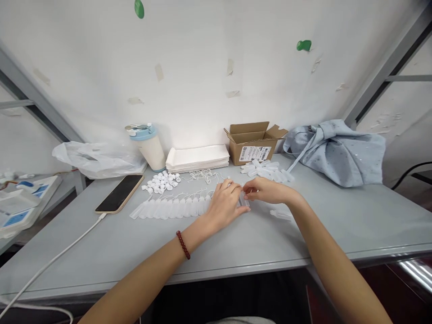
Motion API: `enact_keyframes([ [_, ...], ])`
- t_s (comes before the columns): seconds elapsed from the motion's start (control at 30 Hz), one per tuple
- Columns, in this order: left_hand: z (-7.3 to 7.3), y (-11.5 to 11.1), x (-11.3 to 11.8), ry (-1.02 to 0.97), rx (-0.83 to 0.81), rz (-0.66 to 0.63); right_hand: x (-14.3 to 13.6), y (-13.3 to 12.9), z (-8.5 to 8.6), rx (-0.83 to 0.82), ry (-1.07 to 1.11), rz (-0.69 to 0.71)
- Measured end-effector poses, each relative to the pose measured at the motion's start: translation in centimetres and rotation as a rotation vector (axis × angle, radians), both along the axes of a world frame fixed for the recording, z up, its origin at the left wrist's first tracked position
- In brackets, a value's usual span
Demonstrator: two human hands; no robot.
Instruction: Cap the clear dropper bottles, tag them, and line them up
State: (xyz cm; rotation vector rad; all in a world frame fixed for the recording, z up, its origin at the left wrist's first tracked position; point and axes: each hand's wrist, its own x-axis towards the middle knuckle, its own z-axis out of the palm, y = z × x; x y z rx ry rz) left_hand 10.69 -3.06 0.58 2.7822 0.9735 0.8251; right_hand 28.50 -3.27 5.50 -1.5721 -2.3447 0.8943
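Several translucent plastic tubes (pixel 172 208) lie side by side in a row on the grey table, with thin white strings at their upper ends. Over the right end of that row rests my left hand (pixel 224 202), palm down, thumb spread from the fingers. My right hand (pixel 261 190) meets it there, its fingertips pinched at the top of a tube; what they hold is too small to make out. More loose tubes (pixel 266 170) are heaped behind my right hand, and another few (pixel 281 215) lie below its wrist. White caps (pixel 161 182) and tangled white strings (pixel 204 175) sit behind the row.
At the back stand a blue-lidded cup (pixel 150 148), a white paper stack (pixel 199 158) and an open cardboard box (pixel 251 146). A plastic bag (pixel 97 157) and a phone (pixel 119 193) with its cable are at the left. A blue cloth bag (pixel 340 155) lies at the right.
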Motion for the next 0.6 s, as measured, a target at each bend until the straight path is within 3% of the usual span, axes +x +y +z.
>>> enact_keyframes([
  [0.6,-0.31,0.22,-0.10,0.058,-0.094,0.027,-0.27,0.32,-0.76,-0.034,-0.152,-0.004],
])
